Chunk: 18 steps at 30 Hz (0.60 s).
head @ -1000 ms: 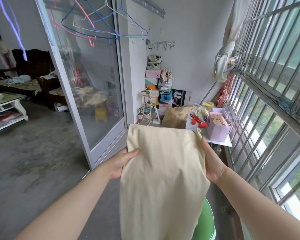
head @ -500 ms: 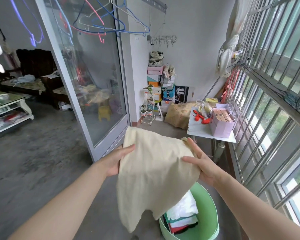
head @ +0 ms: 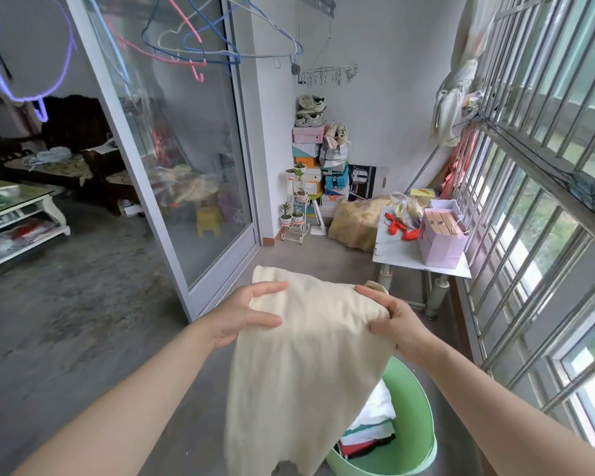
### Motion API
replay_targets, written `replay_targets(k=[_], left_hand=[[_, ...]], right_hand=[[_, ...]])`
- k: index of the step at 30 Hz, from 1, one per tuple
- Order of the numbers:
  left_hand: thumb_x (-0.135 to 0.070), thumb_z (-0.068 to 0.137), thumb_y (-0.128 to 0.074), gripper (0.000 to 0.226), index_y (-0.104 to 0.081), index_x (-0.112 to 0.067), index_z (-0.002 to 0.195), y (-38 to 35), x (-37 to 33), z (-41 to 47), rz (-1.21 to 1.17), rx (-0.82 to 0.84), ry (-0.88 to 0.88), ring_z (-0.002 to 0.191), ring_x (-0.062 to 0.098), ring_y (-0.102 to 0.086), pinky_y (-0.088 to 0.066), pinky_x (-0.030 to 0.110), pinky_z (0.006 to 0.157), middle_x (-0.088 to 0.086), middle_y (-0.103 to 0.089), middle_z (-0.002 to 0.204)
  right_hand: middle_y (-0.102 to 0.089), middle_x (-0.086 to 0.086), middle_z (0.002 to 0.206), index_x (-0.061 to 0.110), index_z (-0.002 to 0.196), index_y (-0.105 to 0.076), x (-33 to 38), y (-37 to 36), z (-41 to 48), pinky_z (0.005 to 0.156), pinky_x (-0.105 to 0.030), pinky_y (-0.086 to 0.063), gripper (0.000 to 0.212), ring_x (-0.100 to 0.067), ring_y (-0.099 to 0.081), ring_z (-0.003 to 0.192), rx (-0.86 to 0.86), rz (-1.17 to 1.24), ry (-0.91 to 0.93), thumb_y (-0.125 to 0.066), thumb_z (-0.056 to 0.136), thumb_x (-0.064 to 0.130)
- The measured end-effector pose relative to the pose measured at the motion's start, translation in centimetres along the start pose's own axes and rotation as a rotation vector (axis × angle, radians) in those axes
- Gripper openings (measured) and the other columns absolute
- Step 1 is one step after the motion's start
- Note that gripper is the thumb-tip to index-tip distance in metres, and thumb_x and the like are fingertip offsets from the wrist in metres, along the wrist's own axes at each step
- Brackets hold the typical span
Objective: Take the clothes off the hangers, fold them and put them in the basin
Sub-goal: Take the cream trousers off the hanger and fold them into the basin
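I see the left hand (head: 243, 314) and right hand (head: 402, 326), apart, each pinching the cream garment (head: 299, 372) above the green basin (head: 416, 403) holding folded clothes (head: 375, 424). Print on the shoeboxes (head: 306, 147) is too blurred to read.

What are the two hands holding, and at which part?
A cream garment: the left hand grips its upper left edge, the right hand its upper right edge.

Cream garment (head: 299, 365), mint-green basin (head: 416, 407), lilac paper bag (head: 440, 249), blue and pink hangers (head: 200, 46)
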<state>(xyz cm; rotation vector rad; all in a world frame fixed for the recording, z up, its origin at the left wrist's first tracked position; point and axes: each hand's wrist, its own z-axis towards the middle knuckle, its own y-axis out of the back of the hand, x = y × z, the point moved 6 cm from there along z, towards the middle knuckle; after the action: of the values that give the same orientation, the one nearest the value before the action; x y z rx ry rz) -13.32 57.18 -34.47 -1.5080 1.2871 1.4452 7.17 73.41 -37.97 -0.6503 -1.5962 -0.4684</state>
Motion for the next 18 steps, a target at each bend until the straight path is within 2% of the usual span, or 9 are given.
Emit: replay_targets(k=[2, 4, 6, 8, 11, 13, 15, 17, 18], left_hand=[[0.002, 0.072, -0.077, 0.069, -0.056, -0.028, 0.131, -0.1, 0.2, 0.0, 0.073, 0.009, 0.025, 0.125, -0.005, -0.037, -0.042, 0.009, 0.089, -0.015, -0.045, 0.134], [0.004, 0.075, -0.074, 0.065, -0.055, -0.023, 0.13, -0.1, 0.2, 0.1, 0.08, -0.009, 0.037, 0.12, -0.006, -0.041, -0.042, 0.008, 0.087, -0.018, -0.048, 0.127], [0.005, 0.076, -0.073, 0.061, -0.056, -0.02, 0.128, -0.1, 0.1, 0.4, 0.038, -0.037, 0.037, 0.12, 0.001, -0.049, -0.046, 0.017, 0.093, -0.011, -0.048, 0.132], [0.007, 0.073, -0.075, 0.061, -0.057, -0.018, 0.125, -0.1, -0.1, 0.7, -0.058, -0.068, 0.052, 0.121, 0.013, -0.054, -0.049, 0.028, 0.096, 0.0, -0.048, 0.138], [0.0, 0.059, -0.078, 0.067, -0.059, -0.02, 0.119, -0.4, -0.3, 1.2, -0.2, -0.081, 0.082, 0.133, 0.025, -0.044, -0.048, 0.036, 0.1, 0.014, -0.045, 0.142], [-0.003, 0.056, -0.076, 0.07, -0.056, -0.021, 0.121, -0.5, -0.5, 1.4, -0.191, -0.073, 0.078, 0.14, 0.025, -0.033, -0.043, 0.036, 0.103, 0.011, -0.039, 0.145], [-0.004, 0.055, -0.076, 0.081, -0.051, -0.018, 0.131, -0.4, -0.6, 1.3, -0.125, -0.067, 0.071, 0.143, 0.019, -0.026, -0.037, 0.032, 0.107, 0.005, -0.035, 0.147], [-0.007, 0.053, -0.079, 0.093, -0.044, -0.016, 0.139, -0.1, -0.4, 1.2, -0.036, -0.051, 0.054, 0.143, 0.013, -0.021, -0.029, 0.028, 0.112, 0.0, -0.03, 0.151], [-0.008, 0.052, -0.081, 0.097, -0.042, -0.018, 0.141, -0.1, -0.3, 1.1, -0.001, -0.038, 0.041, 0.142, 0.012, -0.025, -0.029, 0.028, 0.113, -0.002, -0.028, 0.153]], right_hand=[[-0.05, 0.017, 0.125, 0.022, 0.127, -0.058, 0.0, 0.4, 0.0, 0.088, -0.037, -0.05, 0.074, -0.011, -0.057, 0.104, 0.019, -0.035, -0.031, -0.055, 0.06, -0.01], [-0.049, 0.011, 0.126, 0.024, 0.133, -0.051, 0.0, 0.5, -0.1, 0.087, -0.032, -0.052, 0.082, -0.01, -0.059, 0.102, 0.078, -0.136, -0.061, -0.063, 0.058, -0.005], [-0.045, 0.008, 0.131, 0.028, 0.14, -0.041, -0.1, 0.4, -0.1, 0.09, -0.024, -0.049, 0.093, -0.008, -0.055, 0.109, 0.127, -0.361, -0.076, -0.077, 0.06, -0.005], [-0.035, 0.01, 0.139, 0.032, 0.145, -0.032, -0.3, 0.2, 0.2, 0.095, -0.017, -0.04, 0.103, -0.006, -0.045, 0.123, 0.137, -0.582, -0.052, -0.083, 0.061, 0.002], [-0.032, 0.015, 0.134, 0.035, 0.145, -0.032, -0.4, -0.1, 0.3, 0.096, -0.018, -0.036, 0.102, -0.006, -0.041, 0.124, 0.078, -0.761, -0.03, -0.082, 0.06, 0.008], [-0.05, 0.012, 0.123, 0.03, 0.134, -0.049, -0.2, 0.3, 0.7, 0.09, -0.02, -0.042, 0.083, -0.01, -0.053, 0.114, -0.021, -0.822, 0.015, -0.077, 0.06, 0.007], [-0.067, 0.006, 0.1, 0.024, 0.113, -0.065, 0.0, 0.7, 1.0, 0.076, -0.025, -0.048, 0.059, -0.013, -0.063, 0.094, -0.093, -0.78, 0.021, -0.069, 0.056, 0.008], [-0.063, 0.001, 0.071, 0.018, 0.091, -0.069, -0.1, 0.9, 1.0, 0.055, -0.027, -0.045, 0.044, -0.016, -0.059, 0.065, -0.121, -0.627, -0.065, -0.056, 0.049, 0.013], [-0.055, 0.001, 0.062, 0.014, 0.082, -0.067, 0.0, 0.9, 0.7, 0.047, -0.024, -0.039, 0.039, -0.014, -0.05, 0.054, -0.114, -0.571, -0.113, -0.051, 0.047, 0.013]])
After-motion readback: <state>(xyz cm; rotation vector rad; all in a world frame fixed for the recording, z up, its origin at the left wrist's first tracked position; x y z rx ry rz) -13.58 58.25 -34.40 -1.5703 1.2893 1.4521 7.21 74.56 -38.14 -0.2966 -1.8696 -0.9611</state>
